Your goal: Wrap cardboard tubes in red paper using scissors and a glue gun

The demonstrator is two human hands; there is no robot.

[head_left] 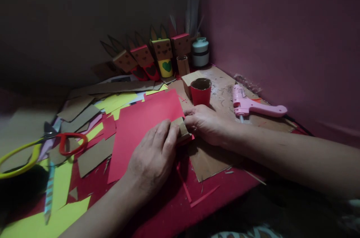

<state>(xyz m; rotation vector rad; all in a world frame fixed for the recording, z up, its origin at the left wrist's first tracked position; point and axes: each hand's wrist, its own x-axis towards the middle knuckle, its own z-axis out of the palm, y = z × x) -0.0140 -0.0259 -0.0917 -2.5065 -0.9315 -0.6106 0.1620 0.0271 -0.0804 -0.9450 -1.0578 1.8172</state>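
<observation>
Gripping a small cardboard piece [181, 127] from its left side in the head view, the left hand [153, 150] lies palm down with bent fingers, while the right hand [204, 123] is closed on the same piece at its right end, the tips of its fingers partly hidden. The cardboard piece sits at the right edge of a red paper sheet [149, 118], between the two hands. Just beyond the right hand a red cup [201, 93] stands upright, open at the top, near a pale box [187, 82]. Farther right, a pink glue gun [244, 106] lies near the wall, its nozzle pointing away. Along the back, box-headed figures [163, 50] with pointed ears stand in a row, next to a light-coloured jar [200, 58]. To the left are scissors [73, 144] with one yellow and one red handle loop, a patterned pencil [48, 195], and scattered cardboard scraps [95, 157] and yellow paper [60, 187]
</observation>
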